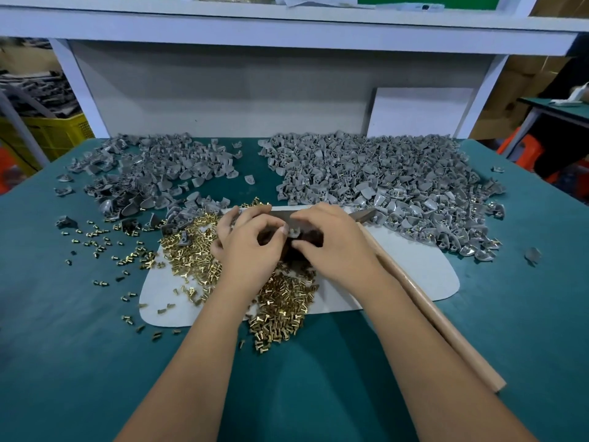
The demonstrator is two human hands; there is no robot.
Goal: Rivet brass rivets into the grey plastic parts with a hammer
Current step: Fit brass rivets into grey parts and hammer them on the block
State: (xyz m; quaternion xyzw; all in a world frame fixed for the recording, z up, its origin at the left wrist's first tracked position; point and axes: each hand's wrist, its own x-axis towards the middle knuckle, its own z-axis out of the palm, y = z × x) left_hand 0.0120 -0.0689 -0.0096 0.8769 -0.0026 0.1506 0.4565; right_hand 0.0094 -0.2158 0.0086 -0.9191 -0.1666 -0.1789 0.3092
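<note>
A: Starting at the left, what lies on the green table (79, 346)?

B: A smaller heap of grey plastic parts (153, 177) at the far left, then loose brass rivets (191, 250) spilling over the white mat (414, 275) and onto the cloth nearer the person.

A: And the hands?

B: The left hand (251, 247) is curled, its thumb and forefinger pinching one small grey part (294, 231) over a dark block (302, 247) at the middle of the mat. The right hand (334, 244) meets it there, its fingertips curled onto the same part; whether a rivet sits in it cannot be told.

A: The hammer?

B: The hammer (424, 304) lies unheld just right of the right forearm, head near the far edge of the mat, wooden handle running toward the person. Beyond it spreads the larger heap of grey parts (382, 186), many showing brass.
</note>
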